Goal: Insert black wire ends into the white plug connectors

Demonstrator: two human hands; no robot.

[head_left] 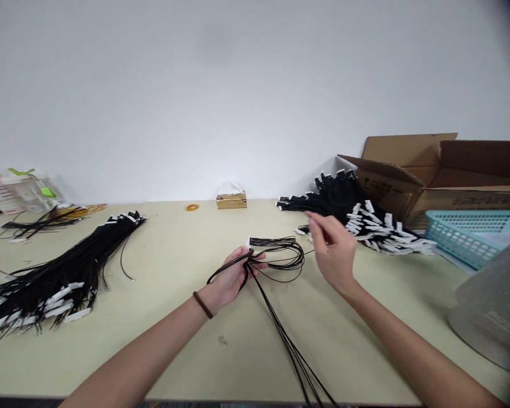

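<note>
My left hand (233,276) is closed around a small bundle of thin black cables (276,258) at the middle of the table. The cables loop to the right of the hand, and their long ends trail toward the table's near edge. A white tag shows at the top of the loop. My right hand (334,249) is raised just right of the loop, fingers pinched together and pointing left; I cannot make out anything between them. A brown band sits on my left wrist.
A long pile of black cables with white tags (55,272) lies at the left. Another pile (357,215) lies at the back right, beside an open cardboard box (442,175) and a teal basket (471,235). A grey cone (493,311) stands at the right. A small tissue box (231,199) sits by the wall.
</note>
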